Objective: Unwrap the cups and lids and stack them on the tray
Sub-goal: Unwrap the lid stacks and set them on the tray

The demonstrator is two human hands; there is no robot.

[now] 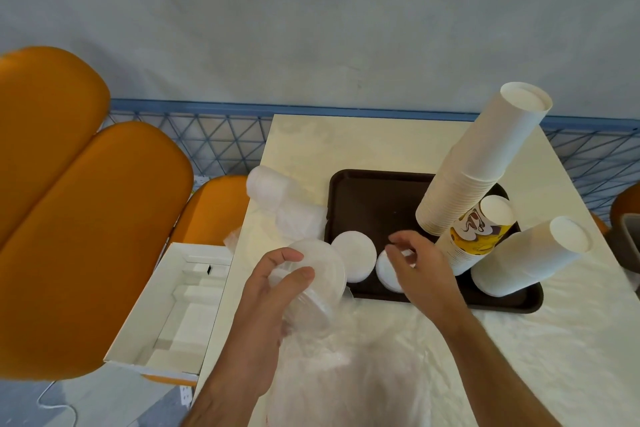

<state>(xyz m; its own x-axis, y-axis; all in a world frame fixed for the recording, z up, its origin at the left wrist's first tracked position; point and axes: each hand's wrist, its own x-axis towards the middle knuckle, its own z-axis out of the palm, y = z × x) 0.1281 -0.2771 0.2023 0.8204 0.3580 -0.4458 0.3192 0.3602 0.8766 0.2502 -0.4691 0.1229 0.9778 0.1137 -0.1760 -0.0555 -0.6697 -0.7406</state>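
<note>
Cups (471, 236) with unreadable yellow print

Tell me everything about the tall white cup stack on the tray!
The tallest cup stack is many plain white paper-looking cups nested upside down, closed bottom at the top. Rims bunch in tight rings near its base. It stands on the dark brown tray, at the far right, and appears to tilt in this wide view. A printed cup stack stands right beside it. Neither hand touches it.
</note>
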